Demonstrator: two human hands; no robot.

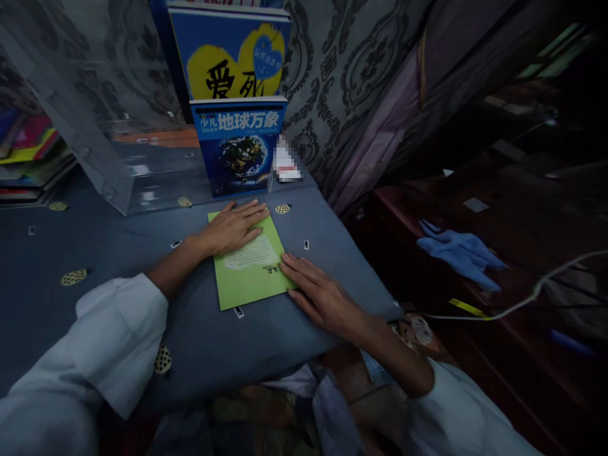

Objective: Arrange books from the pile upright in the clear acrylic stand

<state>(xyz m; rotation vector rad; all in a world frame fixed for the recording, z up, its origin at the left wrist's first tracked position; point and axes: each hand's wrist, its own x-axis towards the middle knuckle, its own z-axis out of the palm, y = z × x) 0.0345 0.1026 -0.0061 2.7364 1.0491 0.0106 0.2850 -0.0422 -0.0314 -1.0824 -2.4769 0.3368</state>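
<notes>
A thin lime-green book (pixel 247 285) lies flat on the dark blue cloth-covered table (pixel 199 345), its print upside down to me. Across the book's far part rests my left hand (pixel 232 228), palm down with fingers stretched out. My right hand (pixel 320 294) touches the book's right edge, its fingers straight and extended. Neither hand grasps anything. Just beyond the green book, a blue book (pixel 242 149) with a globe on its cover stands upright. Behind it rises a taller blue and yellow book (pixel 232 54).
A clear plastic box (pixel 114 171) stands left of the upright books. More books (pixel 28 155) are stacked at the far left. To the right, a lower dark red surface holds a blue glove-like cloth (pixel 456 250) and a white cable (pixel 536 291). A patterned curtain (pixel 332 76) hangs behind.
</notes>
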